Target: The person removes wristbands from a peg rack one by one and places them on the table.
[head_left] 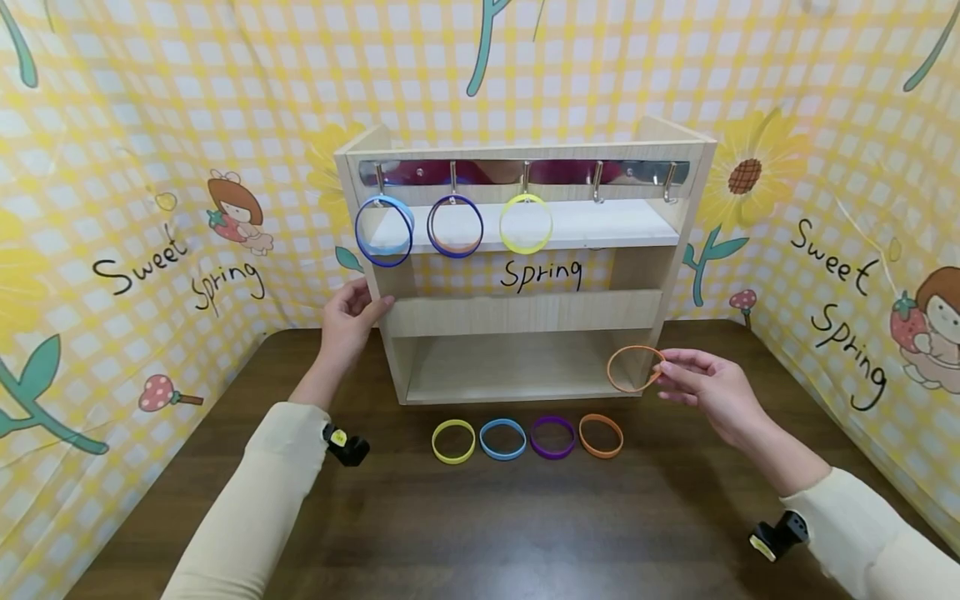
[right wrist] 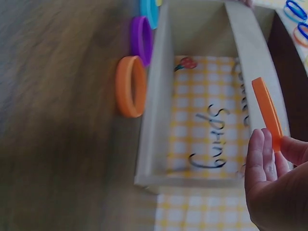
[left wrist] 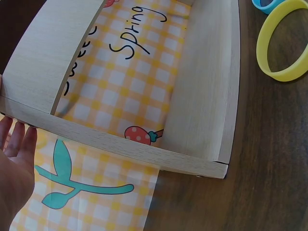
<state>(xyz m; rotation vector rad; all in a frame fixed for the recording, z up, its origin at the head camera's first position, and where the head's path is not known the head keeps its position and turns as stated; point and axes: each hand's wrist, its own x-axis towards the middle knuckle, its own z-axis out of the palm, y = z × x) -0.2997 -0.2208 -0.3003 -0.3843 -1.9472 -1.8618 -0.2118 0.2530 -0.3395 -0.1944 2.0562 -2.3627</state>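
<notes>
An orange silicone wristband [head_left: 636,369] is pinched between the thumb and fingers of my right hand [head_left: 708,392], in front of the shelf's lower right corner. The right wrist view shows the same orange band [right wrist: 267,113] edge-on. My left hand [head_left: 348,321] grips the left side panel of the wooden shelf [head_left: 517,315], thumb at the front edge and fingers along the outer face. On the shelf's metal hook rail [head_left: 491,172] hang a dark blue band [head_left: 358,242] with a light blue one, another dark blue band [head_left: 430,236] with an orange one, and a yellow band [head_left: 550,225].
On the brown table before the shelf lie a yellow band [head_left: 435,448], a light blue band [head_left: 503,456], a purple band [head_left: 552,455] and an orange band [head_left: 602,454] in a row. Yellow checked cloth [head_left: 247,100] surrounds the table's back and sides.
</notes>
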